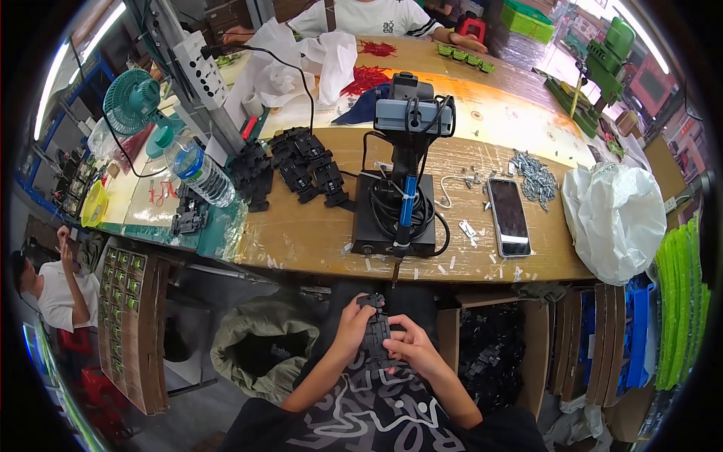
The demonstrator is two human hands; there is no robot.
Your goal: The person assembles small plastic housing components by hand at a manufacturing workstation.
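In my lap, in front of the table edge, I hold a black moulded plastic part [375, 325] with both hands. My left hand [349, 325] grips its upper left side. My right hand [413, 346] is closed on its right side, thumb and fingers pressed against it. Straight ahead on the table stands a black stand [376, 226] with coiled cables and a grey head [413, 117]. A thin metal tip [395, 275] points down at the table's front edge. Similar black parts [305, 166] lie in a heap to the left of the stand.
Right of the stand are a phone [510, 218], a pile of screws [536, 181] and a white bag [614, 222]. A water bottle [199, 173] and green fan [132, 98] stand left. Below, an open sack [230, 350] and a carton [449, 339] of black parts flank me. Other people sit nearby.
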